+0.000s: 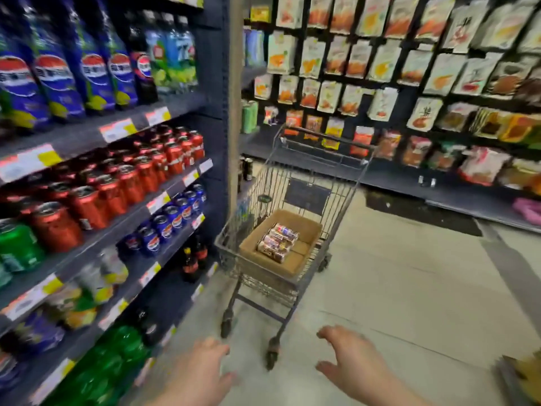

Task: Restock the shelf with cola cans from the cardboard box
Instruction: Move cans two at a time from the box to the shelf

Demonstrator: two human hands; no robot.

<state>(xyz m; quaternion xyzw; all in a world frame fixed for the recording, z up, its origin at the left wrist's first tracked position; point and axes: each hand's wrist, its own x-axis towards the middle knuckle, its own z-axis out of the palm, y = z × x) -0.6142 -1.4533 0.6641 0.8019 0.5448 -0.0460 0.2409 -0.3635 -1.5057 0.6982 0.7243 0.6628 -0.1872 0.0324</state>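
A brown cardboard box point(304, 227) sits inside a small wire shopping cart point(328, 197) ahead of me. Several cola cans point(276, 243) lie on their sides in the box. On my left runs the drinks shelf point(164, 197), with red cans point(131, 180) on one level and blue cola cans point(172, 221) on the level below. My left hand point(199, 373) and my right hand point(354, 361) hover low in front of me, short of the cart. Both hold nothing and have their fingers spread.
Large blue cola bottles point(58, 80) fill the upper shelf. Green cans point(17, 247) and green bottles point(117, 356) stand lower left. A wall of hanging snack bags point(409, 68) runs across the back right. Pale floor point(409, 288) spreads to the right of the cart.
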